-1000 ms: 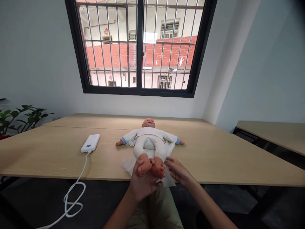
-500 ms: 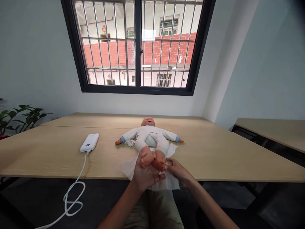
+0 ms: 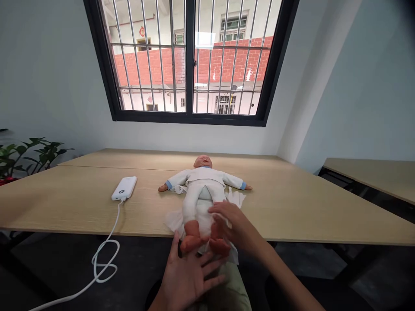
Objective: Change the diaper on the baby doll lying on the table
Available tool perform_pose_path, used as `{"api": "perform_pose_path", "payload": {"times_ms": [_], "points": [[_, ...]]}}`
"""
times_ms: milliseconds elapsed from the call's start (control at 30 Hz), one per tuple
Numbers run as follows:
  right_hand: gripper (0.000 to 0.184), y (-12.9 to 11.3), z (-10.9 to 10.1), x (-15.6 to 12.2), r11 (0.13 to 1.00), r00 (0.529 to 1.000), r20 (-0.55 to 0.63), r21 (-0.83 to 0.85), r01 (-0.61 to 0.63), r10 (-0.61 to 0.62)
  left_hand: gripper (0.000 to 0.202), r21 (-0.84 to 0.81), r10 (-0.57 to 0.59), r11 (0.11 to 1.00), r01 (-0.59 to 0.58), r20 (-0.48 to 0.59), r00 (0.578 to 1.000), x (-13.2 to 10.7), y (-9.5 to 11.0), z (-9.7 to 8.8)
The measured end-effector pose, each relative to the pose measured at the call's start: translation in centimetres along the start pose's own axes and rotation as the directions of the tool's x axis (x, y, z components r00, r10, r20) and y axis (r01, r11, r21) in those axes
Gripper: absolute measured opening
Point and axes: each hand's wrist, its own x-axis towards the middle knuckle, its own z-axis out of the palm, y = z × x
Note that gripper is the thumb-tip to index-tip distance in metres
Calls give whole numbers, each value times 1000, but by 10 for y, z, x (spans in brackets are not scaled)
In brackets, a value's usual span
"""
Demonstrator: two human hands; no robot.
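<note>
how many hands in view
2. The left hand is spread open just below the baby doll's feet; the right hand is over the doll's legs. No other hands show.

1. Bright daylight through the barred window [image 3: 191,56], upper center.
2. Soft, faint shadows on the tabletop [image 3: 292,216].
3. Wide-angle bowing toward frame edges; upper right corner dark.
4. Slight motion blur on the left hand [image 3: 188,276], bottom center.

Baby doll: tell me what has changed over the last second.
The left hand has let go of the baby doll's ankles and dropped back, open, below them. The doll's feet have come down towards the table edge. The right hand has moved up and forward over the doll's white-covered hips. The doll stays on its back, and the white power bank stays on the table.
</note>
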Motion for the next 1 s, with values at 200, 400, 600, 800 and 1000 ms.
{"api": "perform_pose_path", "payload": {"times_ms": [200, 400, 600, 800, 1000], "points": [[36, 5, 14, -1, 994, 969, 245, -104, 43, -16, 57, 1, 70, 997, -71, -181, 981, -27, 26, -11], [33, 11, -3, -17, 985, 966, 231, -149, -86, 120, 42, 74, 272, 959, -273, -508, 818, -34, 38, 3], [36, 1, -14, -46, 986, 982, 96, -24, -163, 165, 34, 147, 346, 934, -324, -588, 731, -30, 42, 8], [46, 86, 6, -135, 671, -196, -858, 497, -551, 474, 41, 170, 313, 949, -265, -596, 740, -29, 40, -1], [49, 147, 116, -273, 1, -446, -820, 478, -879, 358, 42, 263, 344, 938, -226, -628, 698, -28, 40, -1]]}}
